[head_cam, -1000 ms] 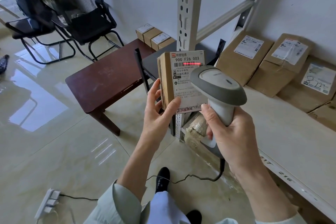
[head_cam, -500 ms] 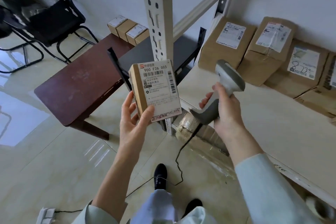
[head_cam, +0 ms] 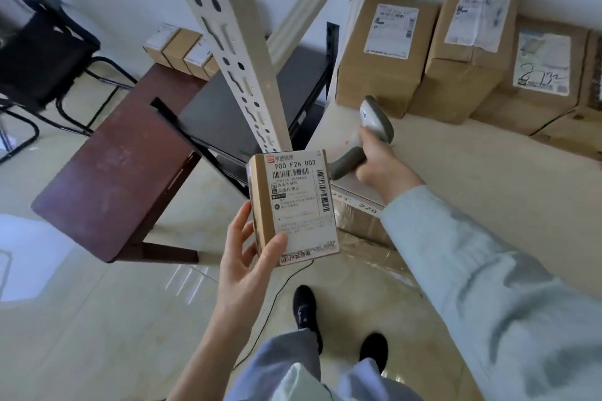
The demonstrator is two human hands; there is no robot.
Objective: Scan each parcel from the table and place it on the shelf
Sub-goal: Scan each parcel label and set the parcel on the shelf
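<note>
So, status from the head view:

1. In hand: one small parcel (head_cam: 294,205), centre of the frame, held upright with its label facing the camera. The left hand (head_cam: 242,257) grasps it, thumb on the label's lower edge and fingers curled behind. It is in the air, touching neither table nor shelf.
2. The right hand (head_cam: 378,161) is clenched round the handle of the scanner (head_cam: 365,137), right of centre. The scanner sits low over the shelf board (head_cam: 472,179) with its head turned away from the label. Whether it touches the board, I cannot tell.
3. Judgement: with the scanner off the label, this parcel's scan looks finished. Shelving it is not yet done.
4. Done pile: four boxes (head_cam: 378,75) show at the upper right, at the back of the shelf, packed side by side. The rightmost is cut by the frame edge, so the count is at least four.
5. Left to do: small parcels (head_cam: 182,45) sit in a row at the upper left, beside the far end of the table (head_cam: 110,172). Two white labels show. The upright post (head_cam: 234,42) hides part of the row, so call it three or four.
6. Other counts: one scanner, one brown table, one dark side table (head_cam: 228,114) next to it, one black chair (head_cam: 39,58) at the far left.
7. Below the shelf board, lower right of centre, a wrapped package (head_cam: 361,225) lies. I cannot tell what is in it.
8. Overall guess: roughly half through.
</note>
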